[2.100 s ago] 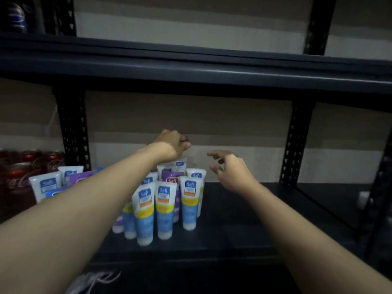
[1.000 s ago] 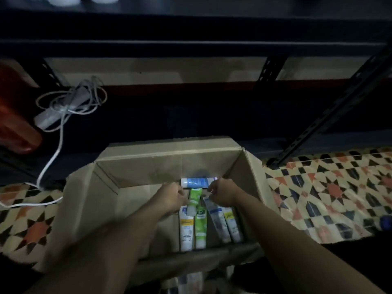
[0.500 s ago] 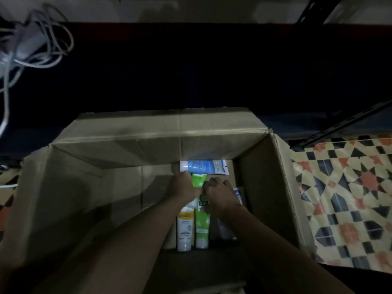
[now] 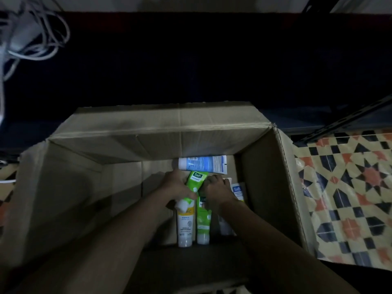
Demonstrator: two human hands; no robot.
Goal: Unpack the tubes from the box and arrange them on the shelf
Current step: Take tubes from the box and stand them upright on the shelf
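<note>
I look down into an open cardboard box [image 4: 148,134] on the floor. Both hands are inside it. My left hand [image 4: 177,186] grips a green Safi tube [image 4: 194,185] that tilts up off the pile, white cap toward me. My right hand [image 4: 216,192] is curled over the tubes beside it; what it holds is hidden. On the box bottom lie a yellow-and-white tube [image 4: 185,223], another green tube [image 4: 203,221], a blue-and-white tube [image 4: 237,190] and, crosswise at the far wall, a blue tube [image 4: 203,164].
The dark bottom shelf [image 4: 191,60] lies beyond the box. A coiled white cable [image 4: 31,37] sits on it at the far left. Patterned floor tiles [image 4: 350,187] show to the right, with a black shelf post [image 4: 339,122] crossing above them.
The view dropped from the shelf of standing tubes to the box. Both hands went down into it, and my left hand has lifted the green tube's end off the pile.
</note>
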